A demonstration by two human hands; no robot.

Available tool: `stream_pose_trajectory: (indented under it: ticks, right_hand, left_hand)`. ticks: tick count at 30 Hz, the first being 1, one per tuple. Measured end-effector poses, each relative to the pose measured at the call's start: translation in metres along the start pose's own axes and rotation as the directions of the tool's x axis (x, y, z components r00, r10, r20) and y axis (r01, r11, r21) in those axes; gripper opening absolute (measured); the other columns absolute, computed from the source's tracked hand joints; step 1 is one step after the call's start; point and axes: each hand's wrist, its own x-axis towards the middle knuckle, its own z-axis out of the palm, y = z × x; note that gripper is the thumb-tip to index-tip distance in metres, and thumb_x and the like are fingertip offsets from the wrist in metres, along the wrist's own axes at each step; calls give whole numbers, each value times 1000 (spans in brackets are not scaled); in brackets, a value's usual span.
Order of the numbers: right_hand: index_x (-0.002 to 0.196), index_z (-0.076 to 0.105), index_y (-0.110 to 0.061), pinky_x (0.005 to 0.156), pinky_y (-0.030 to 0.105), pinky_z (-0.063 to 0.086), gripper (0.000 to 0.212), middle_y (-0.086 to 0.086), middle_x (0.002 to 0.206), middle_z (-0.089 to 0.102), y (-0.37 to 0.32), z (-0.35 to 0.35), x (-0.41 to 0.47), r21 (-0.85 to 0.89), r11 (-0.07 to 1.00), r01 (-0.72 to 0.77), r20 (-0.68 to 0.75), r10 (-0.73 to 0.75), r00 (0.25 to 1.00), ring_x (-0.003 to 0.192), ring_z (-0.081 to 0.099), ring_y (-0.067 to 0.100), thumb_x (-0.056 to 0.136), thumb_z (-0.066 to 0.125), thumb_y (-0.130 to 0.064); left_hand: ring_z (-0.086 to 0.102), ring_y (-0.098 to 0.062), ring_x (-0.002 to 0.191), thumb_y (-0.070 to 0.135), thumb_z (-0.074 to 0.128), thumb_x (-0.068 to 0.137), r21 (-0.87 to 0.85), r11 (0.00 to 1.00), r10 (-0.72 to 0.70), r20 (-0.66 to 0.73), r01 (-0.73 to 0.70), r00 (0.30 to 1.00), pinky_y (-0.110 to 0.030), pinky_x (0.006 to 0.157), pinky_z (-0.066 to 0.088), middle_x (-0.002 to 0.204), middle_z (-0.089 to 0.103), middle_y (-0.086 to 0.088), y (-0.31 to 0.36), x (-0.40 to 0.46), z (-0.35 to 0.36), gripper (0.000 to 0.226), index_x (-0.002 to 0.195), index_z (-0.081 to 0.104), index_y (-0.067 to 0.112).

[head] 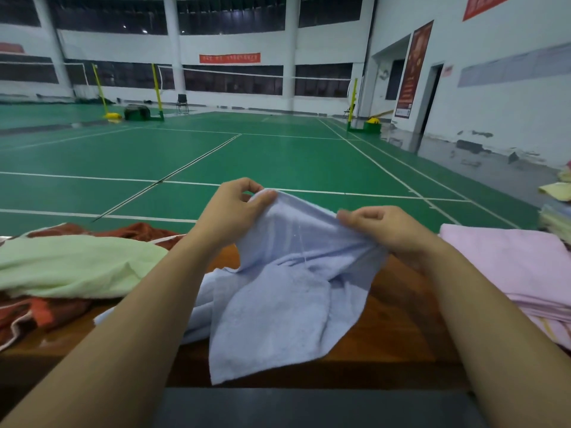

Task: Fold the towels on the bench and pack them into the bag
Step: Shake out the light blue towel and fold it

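A light blue towel (278, 291) hangs crumpled over the middle of the brown wooden bench (398, 322), its lower corner drooping past the front edge. My left hand (234, 208) pinches its top edge at the left. My right hand (383, 227) grips the same edge further right, so the upper part is lifted off the bench. No bag is in view.
A pale green towel (71, 267) lies on a red-brown patterned towel (27, 316) at the left. Folded pink towels (519, 267) sit at the right, with a stack of yellow and blue towels (556, 208) beyond. Green badminton courts with nets lie ahead.
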Motion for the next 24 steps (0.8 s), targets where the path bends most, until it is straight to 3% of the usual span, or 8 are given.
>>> stream_pose_trajectory:
  ticks: [5,9,12,14,17,19,21,24]
  right_hand:
    - [86,79,-13,62,21,50,32,-1,79,76,2,-3,-3,-160,986,35,124,-15,992,67,64,5,74,86,-42]
    - [87,77,-9,64,26,50,26,-2,75,72,6,-2,1,-277,960,30,168,18,986,67,61,9,77,87,-32]
    - [85,77,-14,53,28,46,16,2,68,67,8,1,3,-269,963,-15,75,37,997,56,55,15,87,79,-30]
    - [95,75,-12,49,26,51,12,7,78,68,6,4,2,-72,991,-111,54,115,992,51,57,13,94,71,-24]
    - [111,67,-2,60,31,62,20,23,116,69,2,7,2,316,916,-248,184,197,963,76,71,16,99,62,-17]
    - [125,61,3,75,45,63,37,35,140,51,2,8,6,520,804,-289,246,184,952,103,65,23,96,65,-18]
    - [131,59,3,87,55,59,47,23,143,54,2,12,8,600,739,-306,279,165,946,119,63,32,91,67,-22]
    - [127,64,-1,94,52,56,53,11,137,62,2,21,7,473,846,-244,273,123,954,122,63,30,85,68,-34]
  left_hand:
    - [57,-20,67,44,66,94,198,980,-22,40,13,999,-31,62,46,74,70,-4,-10,1,-14,31,79,75,18]
    - [67,-18,78,45,70,91,250,968,-60,104,33,993,-34,73,55,81,73,2,-8,-2,-26,27,83,79,21]
    - [63,-21,70,39,69,93,257,965,-88,96,60,992,-30,61,53,82,72,-3,1,-6,-32,27,87,78,15]
    - [60,-21,73,30,63,100,-68,979,-183,96,190,978,-26,52,54,94,65,-11,8,-7,-29,28,97,72,4]
    - [61,-23,100,19,50,106,-686,615,-335,220,390,916,-33,66,63,118,55,-15,22,-6,-24,30,112,59,-8]
    - [60,-27,113,22,47,107,-795,458,-370,236,397,899,-41,75,64,130,54,-17,20,-1,-23,32,122,55,-5]
    - [56,-31,123,26,48,106,-839,387,-396,224,383,890,-45,83,62,139,52,-20,11,4,-22,37,131,52,-2]
    - [50,-32,132,30,52,104,-879,337,-421,180,337,889,-46,94,57,149,47,-20,4,7,-24,47,139,48,0]
